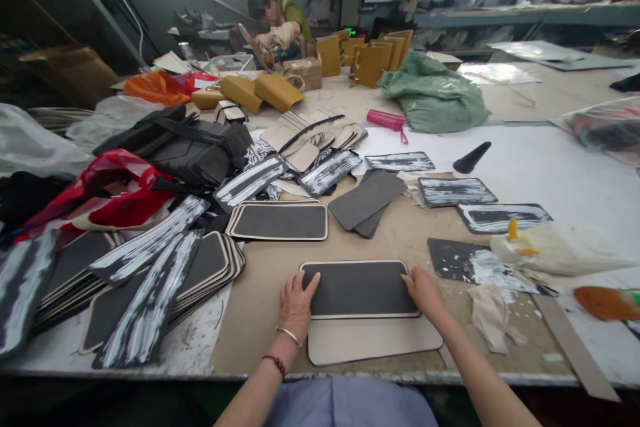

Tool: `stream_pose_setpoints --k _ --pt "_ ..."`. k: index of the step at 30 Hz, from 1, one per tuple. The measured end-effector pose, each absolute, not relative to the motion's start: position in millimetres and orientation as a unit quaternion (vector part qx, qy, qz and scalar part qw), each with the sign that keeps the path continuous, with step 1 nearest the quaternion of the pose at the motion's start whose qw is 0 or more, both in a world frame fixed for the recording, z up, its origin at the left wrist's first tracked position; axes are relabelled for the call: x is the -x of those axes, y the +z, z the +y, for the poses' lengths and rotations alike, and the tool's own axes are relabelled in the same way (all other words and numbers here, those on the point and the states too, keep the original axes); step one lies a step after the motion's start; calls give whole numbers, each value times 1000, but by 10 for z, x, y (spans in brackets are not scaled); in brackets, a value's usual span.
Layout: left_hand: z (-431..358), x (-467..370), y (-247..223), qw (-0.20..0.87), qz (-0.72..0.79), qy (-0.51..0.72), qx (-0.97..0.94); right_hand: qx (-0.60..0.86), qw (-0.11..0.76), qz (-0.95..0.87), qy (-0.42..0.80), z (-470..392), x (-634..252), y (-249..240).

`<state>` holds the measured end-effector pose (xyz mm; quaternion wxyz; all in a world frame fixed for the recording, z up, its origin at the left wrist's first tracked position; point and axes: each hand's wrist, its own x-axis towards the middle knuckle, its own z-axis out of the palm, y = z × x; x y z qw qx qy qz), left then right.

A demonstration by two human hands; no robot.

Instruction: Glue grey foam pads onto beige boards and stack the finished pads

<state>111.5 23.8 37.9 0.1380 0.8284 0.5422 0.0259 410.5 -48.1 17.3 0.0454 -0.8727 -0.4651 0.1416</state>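
Observation:
A dark grey rounded panel (360,288) with a cream border lies in front of me. Below it, a cream panel (373,340) shows along the near side, partly covered by the dark one. My left hand (296,303) grips the dark panel's left end, thumb on the upper face. At the right end my right hand (425,290) pinches the edge near the far corner; its lower fingers are partly hidden. Just beyond lie a small stack of bordered panels (280,221) and two crossed plain grey pieces (367,200).
Several glue-smeared strips (457,191) lie around. Stacked panels (210,263) and a red bag (115,193) crowd the left. At right are a glue-stained board (450,259), a plastic bag (565,247) and a cloth scrap (493,317). Another person (287,20) works behind mustard-coloured pieces.

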Motion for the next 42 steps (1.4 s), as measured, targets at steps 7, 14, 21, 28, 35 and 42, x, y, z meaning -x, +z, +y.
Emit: stream_pose_setpoints --k 7,14,21,28,35,42 --pt "307 -1124 308 125 439 -52 -888 882 34 -450 132 -478 -4096 236" --pt "307 -1099 292 84 419 -48 -903 846 84 -527 6 -353 -3474 426" --pt "320 -1058 242 70 406 -45 -910 688 144 -708 70 -198 -2851 204" --pt "327 -1068 272 77 414 -55 -905 737 99 -666 52 -452 -3440 117" --pt "312 -1064 274 82 415 -72 -903 749 108 -653 27 -564 -3700 51" --pt "317 -1051 210 157 442 -22 -883 741 106 -663 6 -546 -3689 -5"
